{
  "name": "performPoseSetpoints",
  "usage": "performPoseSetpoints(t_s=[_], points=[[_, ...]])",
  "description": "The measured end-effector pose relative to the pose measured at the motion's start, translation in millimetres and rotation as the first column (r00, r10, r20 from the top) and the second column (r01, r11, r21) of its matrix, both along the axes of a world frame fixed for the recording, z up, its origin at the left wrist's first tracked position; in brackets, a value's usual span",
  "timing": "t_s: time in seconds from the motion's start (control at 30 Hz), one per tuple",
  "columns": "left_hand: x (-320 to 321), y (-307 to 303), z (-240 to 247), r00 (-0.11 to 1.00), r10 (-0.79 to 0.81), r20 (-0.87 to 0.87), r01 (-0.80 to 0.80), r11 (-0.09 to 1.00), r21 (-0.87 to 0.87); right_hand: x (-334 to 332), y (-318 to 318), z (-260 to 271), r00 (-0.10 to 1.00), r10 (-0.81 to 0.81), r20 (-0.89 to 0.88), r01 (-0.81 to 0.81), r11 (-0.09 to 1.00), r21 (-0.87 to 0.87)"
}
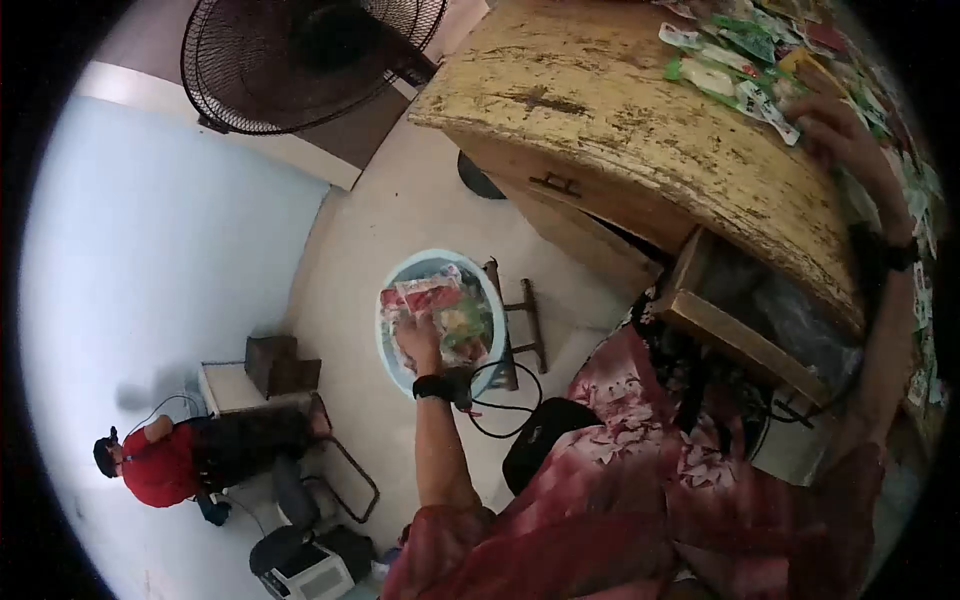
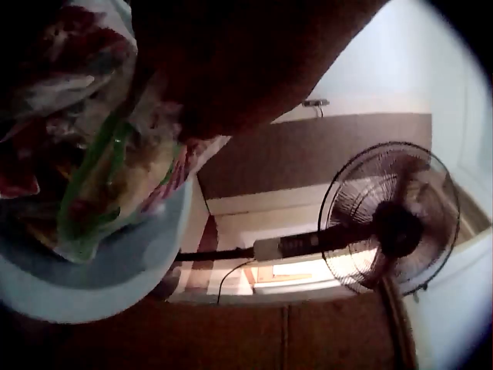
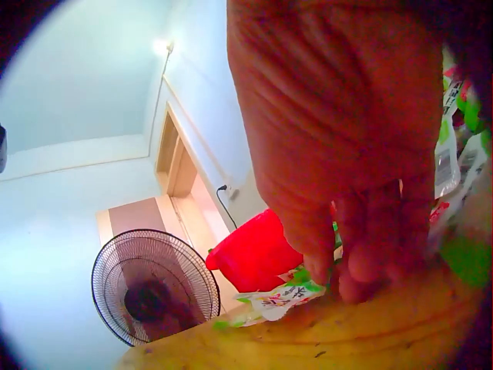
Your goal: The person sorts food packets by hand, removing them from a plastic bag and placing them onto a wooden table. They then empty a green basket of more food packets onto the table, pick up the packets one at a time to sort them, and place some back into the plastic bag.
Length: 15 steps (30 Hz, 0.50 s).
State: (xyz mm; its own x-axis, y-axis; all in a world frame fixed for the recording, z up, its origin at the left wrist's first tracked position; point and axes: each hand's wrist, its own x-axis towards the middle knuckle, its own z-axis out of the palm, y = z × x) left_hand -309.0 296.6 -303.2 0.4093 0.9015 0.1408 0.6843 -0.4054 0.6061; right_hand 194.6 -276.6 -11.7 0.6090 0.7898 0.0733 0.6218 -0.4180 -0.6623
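My left hand [image 1: 418, 342] reaches into a pale blue basin [image 1: 383, 345] and rests on the small plastic packets [image 1: 462, 320] inside, red-and-white and green ones; whether its fingers grip any is unclear. In the left wrist view the hand [image 2: 223, 69] is dark above the packets [image 2: 115, 181]. On the worn yellow table [image 1: 570, 80], my right hand [image 1: 840, 135] lies at the edge of a spread of packets [image 1: 710, 78]. The right wrist view shows that hand [image 3: 339, 139] with fingers bent down to the tabletop beside a white-and-green packet [image 3: 285, 299].
A black fan [image 1: 310, 60] stands beyond the table. An open drawer [image 1: 745, 340] holds clear plastic. The basin sits by a wooden stool [image 1: 527, 325]. At the left, a person in red [image 1: 160, 465] is near a small box [image 1: 275, 365]. A red container [image 3: 258, 254] stands behind the packets.
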Motion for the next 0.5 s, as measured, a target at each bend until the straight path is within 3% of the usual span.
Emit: performPoseSetpoints(t_s=[0.03, 0.13, 0.17, 0.27, 0.37, 0.43, 0.5], points=[[10, -2, -3, 0.998, -0.003, 0.070, 0.010, 0.996, -0.092, -1, 0, 1, 1.000, -0.018, -0.012, 0.018, 1.000, -0.001], [38, -46, 17, 0.987, -0.110, -0.121, 0.140, 0.951, 0.278, -6, 4, 1, 0.999, -0.033, -0.022, 0.033, 0.999, 0.038], [44, -42, 4, 0.957, -0.095, -0.273, 0.147, 0.973, 0.176, -9, 5, 5, 0.998, -0.034, -0.043, 0.036, 0.999, 0.025], [53, -35, -44, 0.928, -0.255, -0.271, 0.194, 0.953, -0.233, -9, 4, 1, 0.993, -0.107, -0.057, 0.108, 0.994, 0.005], [49, -26, -81, 0.924, -0.378, -0.059, 0.357, 0.906, -0.227, -12, 7, 3, 0.986, -0.163, -0.035, 0.162, 0.987, -0.017], [41, -26, -59, 0.934, -0.332, -0.133, 0.268, 0.896, -0.355, -13, 5, 2, 0.988, -0.149, -0.048, 0.148, 0.989, -0.013], [34, -34, -34, 0.948, -0.314, 0.062, 0.309, 0.847, -0.434, -8, 4, 0, 0.991, -0.105, -0.089, 0.107, 0.994, 0.021]])
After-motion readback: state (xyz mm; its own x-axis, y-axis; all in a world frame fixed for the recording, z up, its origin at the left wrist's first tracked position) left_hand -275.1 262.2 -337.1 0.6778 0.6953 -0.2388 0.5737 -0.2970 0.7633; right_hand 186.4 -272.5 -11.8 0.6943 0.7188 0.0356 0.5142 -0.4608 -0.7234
